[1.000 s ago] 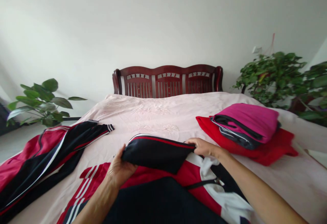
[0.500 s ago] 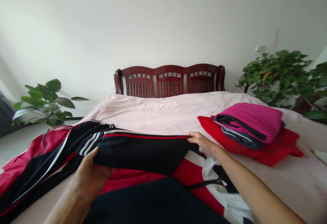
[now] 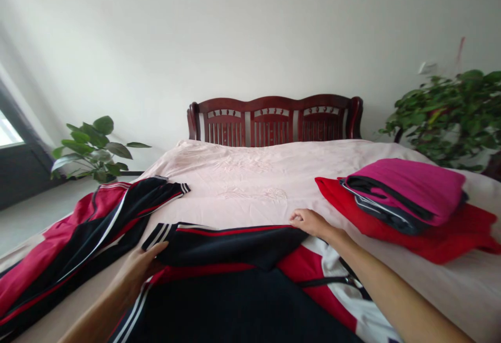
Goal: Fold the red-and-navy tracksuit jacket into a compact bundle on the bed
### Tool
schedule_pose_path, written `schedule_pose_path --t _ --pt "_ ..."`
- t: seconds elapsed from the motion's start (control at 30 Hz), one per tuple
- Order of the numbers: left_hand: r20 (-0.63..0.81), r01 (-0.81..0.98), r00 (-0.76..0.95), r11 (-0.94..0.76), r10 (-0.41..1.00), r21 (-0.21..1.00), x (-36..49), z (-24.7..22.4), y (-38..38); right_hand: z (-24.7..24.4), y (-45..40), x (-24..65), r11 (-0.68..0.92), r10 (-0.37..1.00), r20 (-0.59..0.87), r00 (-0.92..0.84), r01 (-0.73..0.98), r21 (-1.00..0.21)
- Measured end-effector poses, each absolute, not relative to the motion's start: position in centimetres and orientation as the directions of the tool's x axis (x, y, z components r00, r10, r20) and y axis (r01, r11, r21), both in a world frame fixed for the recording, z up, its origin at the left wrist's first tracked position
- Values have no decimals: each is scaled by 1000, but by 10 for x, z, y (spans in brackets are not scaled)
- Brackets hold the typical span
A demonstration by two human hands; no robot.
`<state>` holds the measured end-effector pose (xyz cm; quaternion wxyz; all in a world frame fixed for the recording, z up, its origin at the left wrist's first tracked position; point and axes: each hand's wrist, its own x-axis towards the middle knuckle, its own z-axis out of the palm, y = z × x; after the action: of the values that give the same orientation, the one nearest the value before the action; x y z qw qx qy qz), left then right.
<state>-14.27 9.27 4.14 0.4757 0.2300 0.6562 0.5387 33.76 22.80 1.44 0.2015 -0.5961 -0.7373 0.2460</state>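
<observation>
A dark navy, red and white track jacket (image 3: 235,296) lies spread on the bed in front of me, its zip showing at the right. My left hand (image 3: 146,265) grips one sleeve by the white-striped cuff, thumb on top and fingers hidden beneath. Near the shoulder end of that sleeve, my right hand (image 3: 309,222) pinches the upper edge with closed fingertips. The sleeve runs across between both hands, a red and white stripe along its far edge. To the left lies another garment (image 3: 113,217) in navy and red with white stripes.
On the right of the bed, a folded magenta garment (image 3: 410,186) tops a pile over a red cloth (image 3: 450,241). A pale pink sheet (image 3: 242,176) covers the bed. Beyond it stands a dark wooden headboard (image 3: 274,118), with leafy plants (image 3: 92,147) at both sides.
The sleeve held between my hands has come down onto the jacket. My left hand has lowered with the cuff, and the view has turned slightly left.
</observation>
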Motion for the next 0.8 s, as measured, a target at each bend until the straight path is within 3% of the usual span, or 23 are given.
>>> schedule_pose_path --t 0.1,0.17,0.27,0.37,0.5,0.7,0.8 --pt "-318 -71 -455 322 832 944 -155 37 93 27 217 331 167 986 80 -147 849 -502" --pt "-270 27 -444 314 854 949 -160 34 93 42 200 318 228 965 218 -147 881 -414" --pt "-213 151 -441 307 872 940 -162 36 94 62 162 286 426 879 355 -319 861 -280" --pt "-190 244 -442 322 876 915 -161 45 96 66 121 249 581 810 264 -524 778 -238" --pt "-164 307 -451 325 877 894 -158 56 100 48 96 220 596 798 205 -567 793 -128" --pt "-132 312 -456 298 880 902 -164 55 97 41 83 236 603 774 371 -513 776 -186" --pt "-80 383 -472 285 878 879 -172 42 93 39 67 249 684 718 341 -607 706 -183"
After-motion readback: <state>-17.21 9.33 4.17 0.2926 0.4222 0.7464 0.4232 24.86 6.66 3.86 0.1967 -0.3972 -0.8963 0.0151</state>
